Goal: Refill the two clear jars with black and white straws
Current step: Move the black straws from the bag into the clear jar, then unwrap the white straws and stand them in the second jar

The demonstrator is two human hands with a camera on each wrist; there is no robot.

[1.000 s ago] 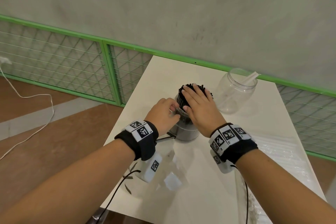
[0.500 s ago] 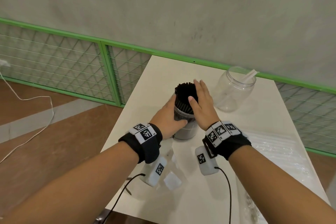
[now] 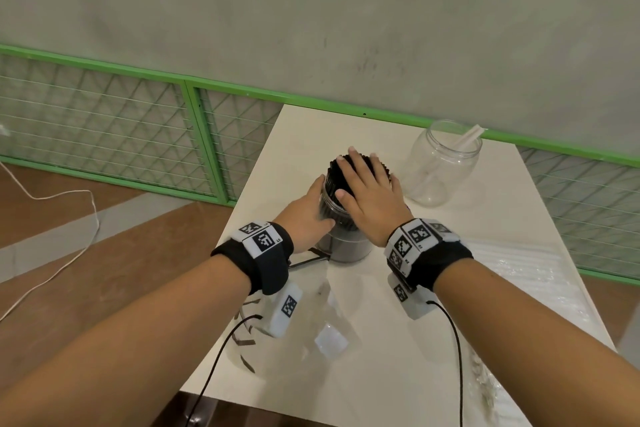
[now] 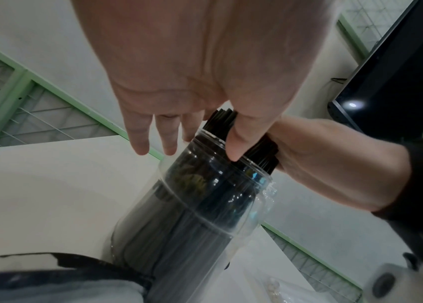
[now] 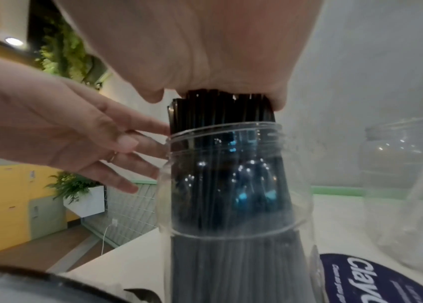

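Resting against the left side of a clear jar (image 3: 341,236), the left hand (image 3: 309,215) has its fingers straight and slightly spread, their tips touching the jar's neck and the bundle just above the rim. The jar stands upright near the middle of the white desk (image 3: 398,340) and is packed with black straws (image 5: 220,110) whose tops rise above its mouth. A few loose black straws (image 3: 244,340) lie near the desk's near left corner, beside a crumpled clear wrapper (image 3: 325,336).

Flat on top of the bundle lies the right hand (image 3: 369,196), palm down and fingers extended over the straw ends, not curled round anything; in the right wrist view the palm sits directly on the straw tips.

Further right and a little farther back stands a second clear jar (image 3: 441,163), upright, apart from the first, with a single white straw (image 3: 467,140) leaning out of its mouth. Along the desk's right edge lies a clear plastic packet (image 3: 526,274); its contents are hard to make out. A green-framed wire fence (image 3: 104,128) runs behind the desk, at the foot of a grey wall.
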